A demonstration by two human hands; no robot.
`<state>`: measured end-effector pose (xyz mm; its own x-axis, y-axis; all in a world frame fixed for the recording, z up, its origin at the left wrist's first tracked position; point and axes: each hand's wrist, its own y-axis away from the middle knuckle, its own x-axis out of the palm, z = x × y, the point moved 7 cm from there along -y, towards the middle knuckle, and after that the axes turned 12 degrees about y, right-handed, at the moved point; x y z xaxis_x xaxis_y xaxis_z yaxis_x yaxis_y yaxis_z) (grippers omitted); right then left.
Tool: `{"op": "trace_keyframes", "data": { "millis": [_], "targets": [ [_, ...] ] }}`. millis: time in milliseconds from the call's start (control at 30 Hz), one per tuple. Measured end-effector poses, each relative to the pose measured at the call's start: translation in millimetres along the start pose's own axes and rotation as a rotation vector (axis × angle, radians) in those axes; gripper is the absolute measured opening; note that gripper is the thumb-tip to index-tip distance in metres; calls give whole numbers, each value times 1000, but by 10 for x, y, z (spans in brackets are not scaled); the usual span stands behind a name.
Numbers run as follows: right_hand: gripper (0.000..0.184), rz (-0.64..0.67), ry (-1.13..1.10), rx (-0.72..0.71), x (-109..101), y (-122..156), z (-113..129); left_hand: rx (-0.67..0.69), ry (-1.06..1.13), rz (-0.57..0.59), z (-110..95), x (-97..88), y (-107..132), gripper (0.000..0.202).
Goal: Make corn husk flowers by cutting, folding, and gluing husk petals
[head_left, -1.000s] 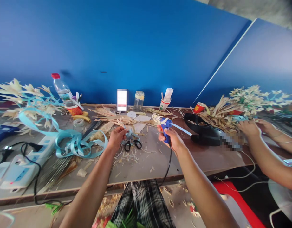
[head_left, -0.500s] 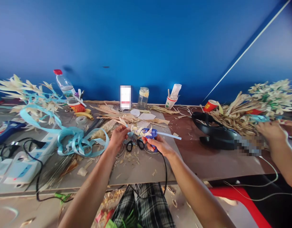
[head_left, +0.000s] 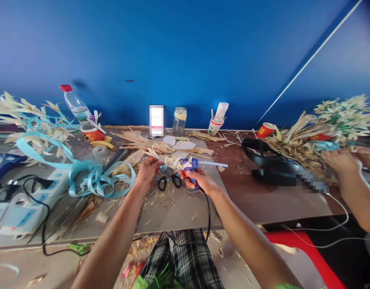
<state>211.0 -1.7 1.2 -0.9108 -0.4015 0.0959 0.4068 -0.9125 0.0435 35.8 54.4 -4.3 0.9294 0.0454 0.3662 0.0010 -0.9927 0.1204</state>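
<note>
My right hand is closed around a blue glue gun whose pale glue stick juts out to the right. The gun's nozzle points left at a small pale husk flower. My left hand pinches that flower from the left, just above the table. Black-handled scissors lie on the table right below both hands. The gun's black cord drops over the table's front edge.
Light-blue ribbon loops and white power strips lie at left. A water bottle, glass jar and paper cups stand along the back. A black bag and dried husks lie at right, where another person's hands work.
My right hand brought the glue gun down and left, from beside the black bag to the flower in my left hand. The view shifted slightly left.
</note>
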Motion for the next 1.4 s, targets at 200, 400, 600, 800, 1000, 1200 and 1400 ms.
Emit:
{"op": "trace_keyframes", "data": {
  "millis": [200,400,600,800,1000,1200,1400],
  "targets": [
    [32,-8,-73,7,-24,-14,-26,2,9,8,4,-1,-4,32],
    [31,-3,-103,9,-40,-30,-70,7,-2,11,13,-6,-12,31],
    [31,-3,-86,3,-48,-28,-71,12,-35,9,-11,6,7,29],
    [34,-18,-5,3,-44,-10,-27,18,-48,23,2,5,-6,28],
    [37,-26,50,-31,-18,-4,12,18,-45,7,19,-19,-8,28],
    [40,-47,77,6,-12,-8,2,18,-42,11,24,-13,-11,29],
    [41,-60,106,31,-51,0,-28,-5,8,-2,0,-9,2,33]
  ]
}}
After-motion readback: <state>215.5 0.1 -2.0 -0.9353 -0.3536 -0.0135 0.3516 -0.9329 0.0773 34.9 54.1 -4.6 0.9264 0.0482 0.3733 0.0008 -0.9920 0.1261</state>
